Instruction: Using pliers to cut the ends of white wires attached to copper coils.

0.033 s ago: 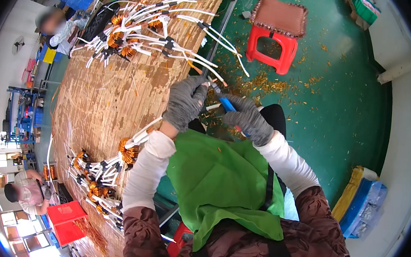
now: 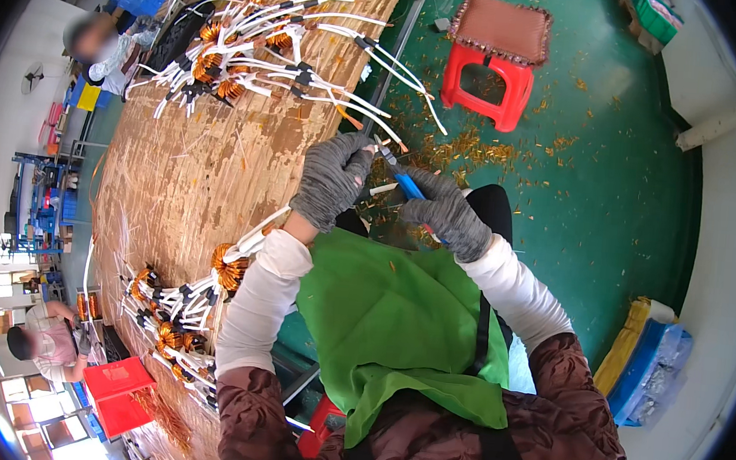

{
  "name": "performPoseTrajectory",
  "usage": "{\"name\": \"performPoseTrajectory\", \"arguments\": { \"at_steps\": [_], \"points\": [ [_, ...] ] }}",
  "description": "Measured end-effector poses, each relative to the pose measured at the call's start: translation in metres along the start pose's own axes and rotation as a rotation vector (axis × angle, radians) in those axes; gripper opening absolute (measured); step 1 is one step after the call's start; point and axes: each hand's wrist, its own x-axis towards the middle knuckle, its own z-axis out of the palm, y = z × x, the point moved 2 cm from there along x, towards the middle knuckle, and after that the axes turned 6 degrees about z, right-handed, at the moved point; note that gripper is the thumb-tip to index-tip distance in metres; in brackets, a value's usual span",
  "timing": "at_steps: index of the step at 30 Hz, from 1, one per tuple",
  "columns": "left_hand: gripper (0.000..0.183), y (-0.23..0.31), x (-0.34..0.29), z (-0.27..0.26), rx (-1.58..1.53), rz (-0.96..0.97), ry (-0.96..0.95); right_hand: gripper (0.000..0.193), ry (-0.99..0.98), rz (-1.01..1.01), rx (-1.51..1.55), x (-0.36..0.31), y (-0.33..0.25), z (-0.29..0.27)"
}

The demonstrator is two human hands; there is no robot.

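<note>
Nearest to us, a green apron (image 2: 404, 319) spreads over the lap, between white sleeve covers (image 2: 515, 285) that run up to patterned brown sleeves. Just beyond it, we have both hands in grey gloves close together, near the edge of the table. The right hand (image 2: 451, 215) is closed around a blue-handled hand tool (image 2: 408, 186), its metal tip pointing at the left fingertips. The left hand (image 2: 333, 180) is narrow, its fingers drawn together on white leads (image 2: 275, 220); these run in under the wrist, and a pale end shows at the fingertips. We cannot tell whether the tool's tip touches that end. The leads come from a copper-coloured coil (image 2: 228, 268) lying on the wooden table (image 2: 183, 164), just beside the left forearm.

Further along the table, we see more coils (image 2: 171, 336) below and left of that one, and a larger heap of coils with white leads (image 2: 213, 62) above. A red stool (image 2: 487, 88) with a brown cushion (image 2: 500, 29) stands on the green floor (image 2: 587, 195), near strewn orange scraps (image 2: 469, 151).

Across the table, one person (image 2: 52, 342) works near a red bin (image 2: 121, 383), another person (image 2: 113, 59) near the far heap. Blue shelving (image 2: 37, 204) stands behind them.
</note>
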Motion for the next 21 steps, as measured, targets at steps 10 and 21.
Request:
{"name": "performPoseTrajectory", "arguments": {
  "at_steps": [10, 21],
  "points": [
    [0.026, 0.009, 0.007, -0.037, -0.644, -0.413, -0.511, 0.061, 0.159, -0.750, -0.708, 0.023, -0.027, -0.037],
    [0.014, -0.008, -0.011, 0.017, -0.076, 0.209, -0.050, 0.046, -0.341, 0.558, 0.514, -0.026, -0.004, -0.014]
  ]
}}
